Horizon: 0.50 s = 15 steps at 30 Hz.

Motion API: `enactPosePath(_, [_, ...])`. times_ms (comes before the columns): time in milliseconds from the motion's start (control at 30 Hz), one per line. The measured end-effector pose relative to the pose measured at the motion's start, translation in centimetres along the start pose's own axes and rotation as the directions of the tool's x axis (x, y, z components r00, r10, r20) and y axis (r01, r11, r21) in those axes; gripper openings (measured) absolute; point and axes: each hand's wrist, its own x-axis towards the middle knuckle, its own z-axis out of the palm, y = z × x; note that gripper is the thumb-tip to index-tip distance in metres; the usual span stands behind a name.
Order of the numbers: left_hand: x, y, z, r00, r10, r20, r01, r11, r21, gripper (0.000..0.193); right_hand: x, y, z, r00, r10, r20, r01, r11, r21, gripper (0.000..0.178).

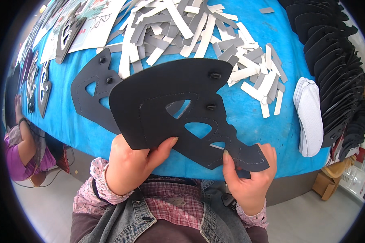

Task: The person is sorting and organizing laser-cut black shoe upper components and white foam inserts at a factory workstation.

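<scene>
Both my hands hold up a black shoe-upper piece (162, 87) with stitched lines, several cut-out openings and two dark loops or hooks near its right edge. My left hand (136, 160) grips its lower left edge, thumb on top and fingers hidden beneath. My right hand (251, 174) pinches the narrow right end, thumb in front near the smallest opening. A strip of white shows through that opening. Behind it, on the blue cloth, lies a similar dark piece (83, 95), partly covered by the one I hold.
Grey and white strips (166, 28) lie heaped at the far middle of the blue-covered table (271, 133). On the right stand a stack of white insole-shaped pieces (309, 117) and long rows of black pieces (328, 60). Another person's arm (26, 139) is at the left edge.
</scene>
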Motion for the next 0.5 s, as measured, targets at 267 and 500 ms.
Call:
enactPosePath(267, [0.5, 0.9, 0.3, 0.999, -0.033, 0.024, 0.031, 0.994, 0.108, 0.018, -0.7, 0.1, 0.6, 0.999, -0.028, 0.033, 0.033, 0.986, -0.163, 0.022])
enactPosePath(500, [-1.4, -0.3, -1.1, 0.993, 0.103, -0.054, -0.115, 0.947, -0.301, 0.024, -2.3, -0.7, 0.5, 0.966, 0.161, -0.202, -0.083, 0.933, 0.35, 0.012])
